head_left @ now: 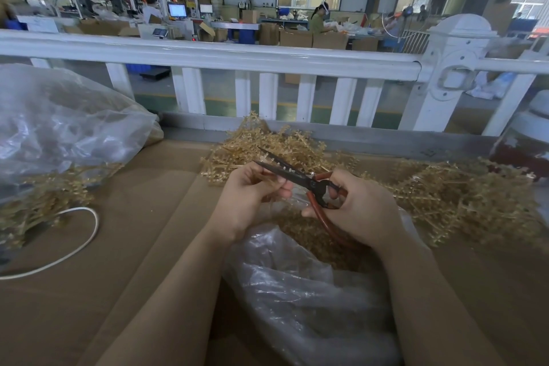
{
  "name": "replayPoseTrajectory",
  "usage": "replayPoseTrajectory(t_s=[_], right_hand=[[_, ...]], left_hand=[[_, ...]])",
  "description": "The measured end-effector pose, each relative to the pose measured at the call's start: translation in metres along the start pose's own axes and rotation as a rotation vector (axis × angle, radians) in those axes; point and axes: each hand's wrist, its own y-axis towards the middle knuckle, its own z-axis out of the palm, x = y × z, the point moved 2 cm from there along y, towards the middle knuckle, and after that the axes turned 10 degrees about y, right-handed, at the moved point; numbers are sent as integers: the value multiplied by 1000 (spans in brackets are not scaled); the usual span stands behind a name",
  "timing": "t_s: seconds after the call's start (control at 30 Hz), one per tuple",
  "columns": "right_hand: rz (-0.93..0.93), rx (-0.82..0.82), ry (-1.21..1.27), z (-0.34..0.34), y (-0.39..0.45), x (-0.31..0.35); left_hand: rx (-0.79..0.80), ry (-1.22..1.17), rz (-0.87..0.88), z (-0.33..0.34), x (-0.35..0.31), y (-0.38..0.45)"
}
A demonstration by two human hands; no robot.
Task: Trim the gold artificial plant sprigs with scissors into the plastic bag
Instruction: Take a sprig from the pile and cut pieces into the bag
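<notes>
Scissors [292, 175] gripped by handles in right hand [358, 211], blades parted, long axis running up-left toward left hand [252, 196]. Left fingers pinched on thin gold sprig [269, 180], held between blades, tips touching the hand. Plastic bag [300, 285] open directly below both hands, w/ trimmings inside. Uncut pile [463, 202] right of right hand, on counter [142, 246].

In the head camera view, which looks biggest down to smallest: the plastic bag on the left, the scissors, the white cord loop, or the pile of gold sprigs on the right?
1. Plastic bag on the left
2. Pile of gold sprigs on the right, nearly as large, so uncertain
3. White cord loop
4. Scissors, held in the right hand
</notes>
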Motion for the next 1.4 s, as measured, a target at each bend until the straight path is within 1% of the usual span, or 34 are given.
replayPoseTrajectory(t_s=[0.23,0.43,0.53,0.63,0.73,0.8,1.03,1.27,1.4], right_hand=[[33,16,4,0,1,-1],[-8,9,-6,-1,0,2],[-12,15,-6,-1,0,2],[6,14,13,-1,0,2],[20,18,9,-1,1,1],[24,4,17,-2,1,1],[28,-14,17,1,2,-2],[-11,-67,3,2,0,-2],[-21,-66,16,0,0,0]], left_hand=[[12,-14,-2,0,0,0],[52,107,52,2,0,1],[72,116,52,3,-2,-1],[68,80,29,4,-3,-3],[20,-38,-3,4,-4,-4],[4,-73,-7,5,-3,-5],[-51,-72,0,5,-2,-4],[-28,-52,0,6,-3,-5],[-21,-35,8,6,-4,-5]])
